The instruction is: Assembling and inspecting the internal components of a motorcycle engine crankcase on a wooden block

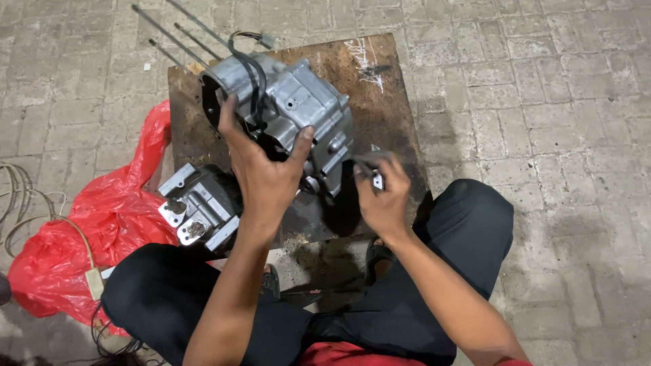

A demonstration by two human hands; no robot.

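Engine work appears to be at a stripped-down stage: the grey cast-metal engine crankcase (291, 108) sits bare on the rusty brown metal work board (386, 88), its round opening at the far left end uncovered and four long thin steel studs (169, 34) sticking out past the board's edge over the paving. A separate dark finned cylinder block with silver lugs (200, 207) lies off the case at the board's near left corner, so at least that part is apart; whether anything inside has been dealt with cannot be told.

The left hand (261, 173) is spread wide, fingers and thumb clamped on the near side of the case, steadying it. The right hand (383, 196) is closed around a small dark metal tool (371, 166), blurred, just beside the case's lower right corner.

The case looks dull, greasy and ribbed, with a black cable (256, 85) looped over its top. A crumpled red plastic bag (102, 224) lies left of the board.
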